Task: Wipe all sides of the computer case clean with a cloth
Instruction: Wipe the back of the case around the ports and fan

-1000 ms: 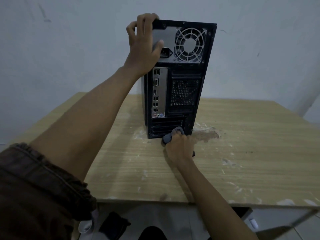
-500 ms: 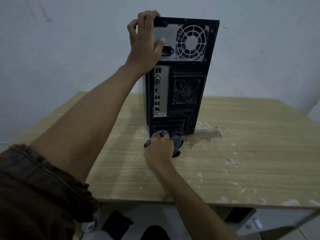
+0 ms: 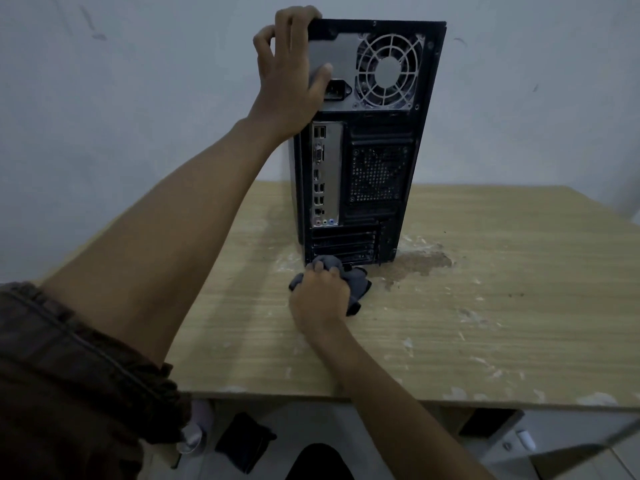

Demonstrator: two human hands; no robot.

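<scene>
Left of the computer case point(image 3: 377, 174), a dark rolled-up sleeve point(image 3: 69, 375) leads up a bare forearm to the left hand point(image 3: 287, 74). Its fingers hook over the case's top left corner and its thumb lies flat on the grey plate beside the power socket, steadying the tower. The case stands upright on the wooden table point(image 3: 485, 306), rear panel facing the camera.

At the foot of the case, below its left lower corner, the right hand point(image 3: 320, 299) has its fingers curled round a bunched grey cloth point(image 3: 358, 282). The cloth is pushed against the bottom edge of the rear panel under the expansion slots, and its loose tail lies on the table toward the case's middle. Right of the case's foot is a worn patch point(image 3: 422, 265) where the table's surface has flaked away.

The step in hand looks like the lowest strip of the rear panel. In this dim light I cannot tell whether the fan grille point(image 3: 389, 72) and ports above are already clean. Only a sliver of the left side panel is visible, and the right side, top and front are hidden. At least some of them probably remain, and the case will need turning to reach them.
</scene>
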